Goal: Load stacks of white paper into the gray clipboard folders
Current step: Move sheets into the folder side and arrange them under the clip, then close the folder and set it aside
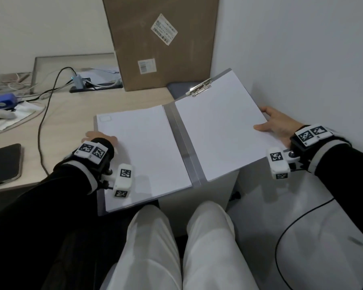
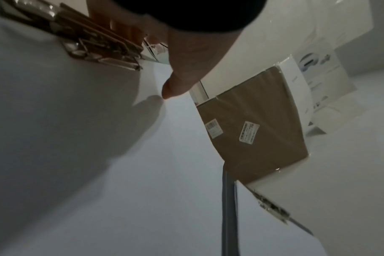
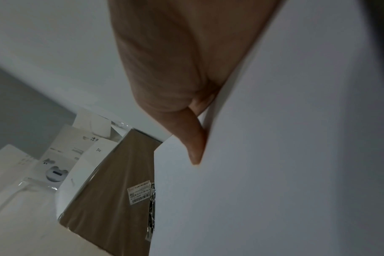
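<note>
The gray clipboard folder (image 1: 181,143) lay open across the near edge of the desk (image 1: 76,114), its right half jutting past the desk's end and tilted up. White paper covered both halves: 1 stack (image 1: 143,149) on the left cover, and 1 stack (image 1: 224,126) on the right, its top edge under the metal clip (image 1: 199,87).

The left hand (image 1: 99,137) rested at the outer left edge of the left stack; only its thumb showed clearly in the left wrist view, lying on the paper, so whether the fingers were curled round anything could not be told. The right hand (image 1: 275,124) gripped the outer right edge, thumb on top of the sheets and fingers beneath.

The step in hand looked like closing the loaded folder, or squaring it first. To do it well, the right hand should keep board and sheets pinched together, so nothing fans out from under the clip as that half swings. The left hand should press the left stack flat and slide clear late. The overhanging half had no support, so the fold should pivot on the spine (image 1: 187,155) over the desk.

A cardboard box (image 1: 161,42) stood just behind, and a phone (image 1: 3,162) lay at the left.
</note>
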`<action>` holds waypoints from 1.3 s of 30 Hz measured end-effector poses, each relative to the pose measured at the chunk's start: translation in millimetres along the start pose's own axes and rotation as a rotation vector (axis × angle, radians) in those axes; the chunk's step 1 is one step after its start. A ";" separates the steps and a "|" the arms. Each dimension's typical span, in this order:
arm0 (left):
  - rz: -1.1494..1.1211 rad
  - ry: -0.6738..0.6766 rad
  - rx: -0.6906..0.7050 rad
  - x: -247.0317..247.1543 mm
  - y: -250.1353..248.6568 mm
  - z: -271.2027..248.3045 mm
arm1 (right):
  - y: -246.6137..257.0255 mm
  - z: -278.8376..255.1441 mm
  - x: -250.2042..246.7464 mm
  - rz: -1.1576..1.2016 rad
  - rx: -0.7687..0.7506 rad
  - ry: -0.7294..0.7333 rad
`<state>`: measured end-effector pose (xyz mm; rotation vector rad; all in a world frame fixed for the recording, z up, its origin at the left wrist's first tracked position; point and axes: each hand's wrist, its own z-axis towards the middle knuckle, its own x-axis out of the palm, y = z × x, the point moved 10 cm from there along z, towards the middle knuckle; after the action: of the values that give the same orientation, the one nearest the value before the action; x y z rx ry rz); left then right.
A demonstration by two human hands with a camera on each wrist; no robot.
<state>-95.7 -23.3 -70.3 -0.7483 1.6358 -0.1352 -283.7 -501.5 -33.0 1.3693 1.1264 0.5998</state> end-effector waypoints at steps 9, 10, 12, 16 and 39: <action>-0.256 -0.001 0.371 -73.5 -83.6 -33.6 | 25.2 -6.7 2.4 0.082 -0.045 -0.065; -0.270 0.008 0.410 -81.2 -92.0 -38.7 | 29.2 -6.0 3.6 0.096 -0.056 -0.076; -0.332 0.036 0.467 -97.0 -107.8 -51.6 | 39.7 -6.7 8.6 0.123 -0.080 -0.088; -0.526 0.289 0.538 -102.1 -135.4 -79.0 | 58.6 -3.5 21.2 0.160 -0.105 -0.096; -0.652 0.853 0.512 57.7 -212.8 -209.5 | 107.2 -21.6 116.0 0.251 0.076 0.494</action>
<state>-206.6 -287.5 31.6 -0.8410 1.9335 -1.4461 -228.2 -371.6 40.9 1.4827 1.3850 1.1321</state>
